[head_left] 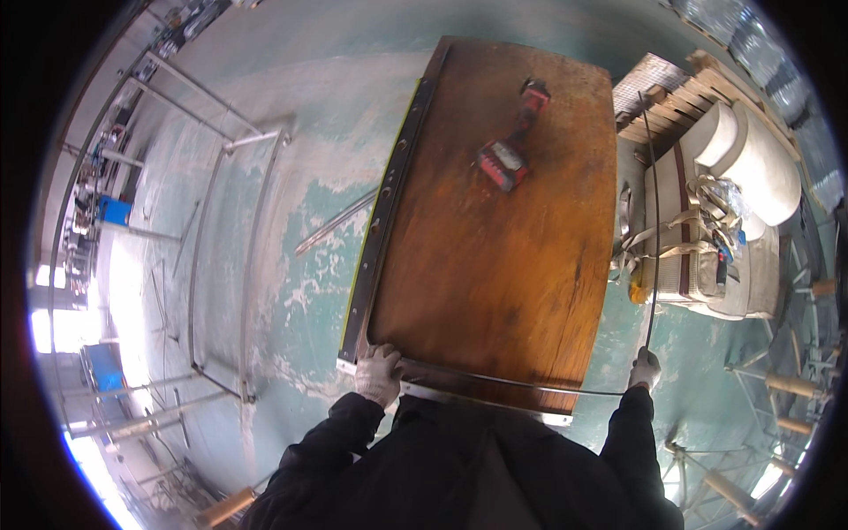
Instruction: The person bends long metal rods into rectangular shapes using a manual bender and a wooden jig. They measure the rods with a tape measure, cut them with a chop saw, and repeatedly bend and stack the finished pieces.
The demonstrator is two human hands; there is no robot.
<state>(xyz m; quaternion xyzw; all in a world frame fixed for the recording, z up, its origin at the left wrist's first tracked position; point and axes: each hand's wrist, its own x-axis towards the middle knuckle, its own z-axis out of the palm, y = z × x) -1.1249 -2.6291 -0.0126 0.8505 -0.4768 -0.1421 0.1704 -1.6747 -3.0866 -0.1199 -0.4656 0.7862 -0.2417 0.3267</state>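
A brown wooden tabletop (495, 256) stands before me. At its near left corner my left hand (378, 374), in a pale glove, is closed on a long thin metal strip (512, 383). The strip runs rightward along the near edge, toward my right hand (646, 367). That gloved hand is closed on a thin dark rod (654, 221) rising past the table's right side; whether rod and strip are one bent piece I cannot tell. Under the strip, a light metal bar (477, 402) lines the near edge. A dark metal bar with holes (382, 221) runs along the left edge.
On the tabletop lies a red and black cordless power tool (517, 141). Beyond the right side are a beige bag (693, 265), white rolls (751, 168) and a wooden pallet (680, 110). Metal tube frames (252, 230) stand at left; loose metal bars (336, 221) lie on the floor.
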